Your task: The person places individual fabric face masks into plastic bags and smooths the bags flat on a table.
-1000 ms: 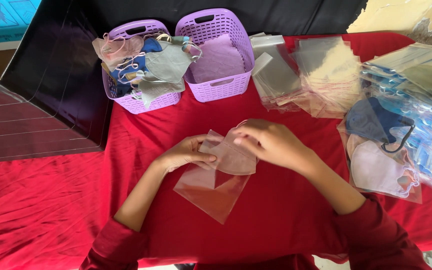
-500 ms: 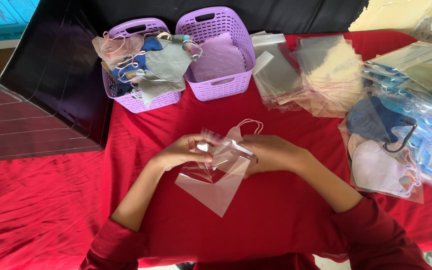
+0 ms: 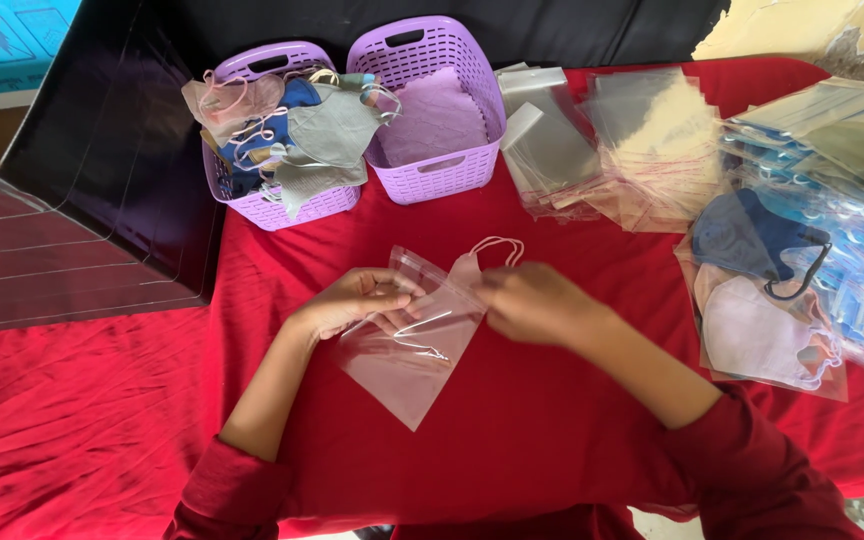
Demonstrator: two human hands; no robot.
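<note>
My left hand (image 3: 357, 298) pinches the open mouth of a clear plastic bag (image 3: 404, 352) that lies on the red cloth. My right hand (image 3: 532, 302) grips a pale pink face mask (image 3: 462, 282) and has it partly inside the bag's opening. The mask's white ear loops (image 3: 497, 247) stick out above the bag, toward the baskets. Both hands are close together at the middle of the table.
Two purple baskets stand at the back: the left basket (image 3: 282, 205) is piled with loose masks, the right basket (image 3: 432, 170) holds a flat pink item. Stacks of clear bags (image 3: 602, 150) lie to the right, and packed masks (image 3: 762, 320) further right. A black panel (image 3: 122, 170) lies on the left.
The mask was folded flat over the bag between both hands. It has since been turned and slid part way into the bag's mouth, with the ear loops now showing on top.
</note>
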